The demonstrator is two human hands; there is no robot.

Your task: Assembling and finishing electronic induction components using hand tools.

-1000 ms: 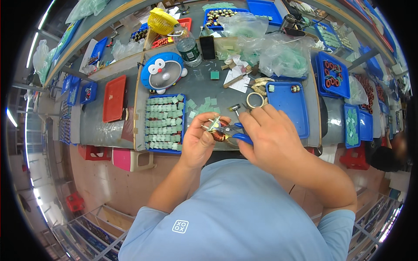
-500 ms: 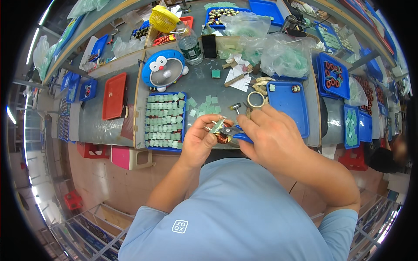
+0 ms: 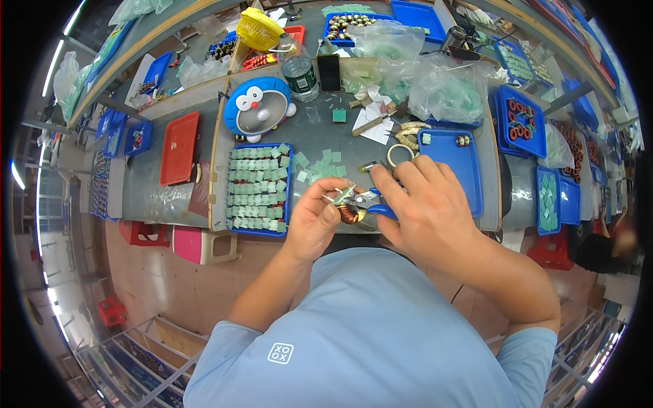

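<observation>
Your left hand (image 3: 314,221) pinches the coil (image 3: 351,215); your right hand's (image 3: 430,200) grip wraps the blue pliers (image 3: 382,210), their metal head more exposed than before, likely re-angled.

Pliers (image 3: 382,211): blue handles, silver-grey metal head. Coil (image 3: 350,215): copper-brown, finely striped by its windings. Plate (image 3: 344,195) on the coil: pale green. Left tray (image 3: 258,232): blue, carrying pale green squares (image 3: 255,185) in a repeating row pattern. Loose squares (image 3: 325,162): the same pale green, plain. Counter (image 3: 309,136): dark grey. Right tray (image 3: 454,163): plain blue. Tape roll (image 3: 389,156): cream. Fan (image 3: 262,112): blue surround, white eyes, red nose, greyish grille. Bottle (image 3: 300,78): clear, dark green label. Phone (image 3: 329,71): black. Basket (image 3: 258,30): yellow, lattice-patterned. Side tray (image 3: 179,148): orange-red. Shirt (image 3: 367,319): light blue, white outlined emblem (image 3: 280,352). Stool (image 3: 190,245): pink and off-white. Floor (image 3: 211,285): pinkish-brown tiles.
</observation>
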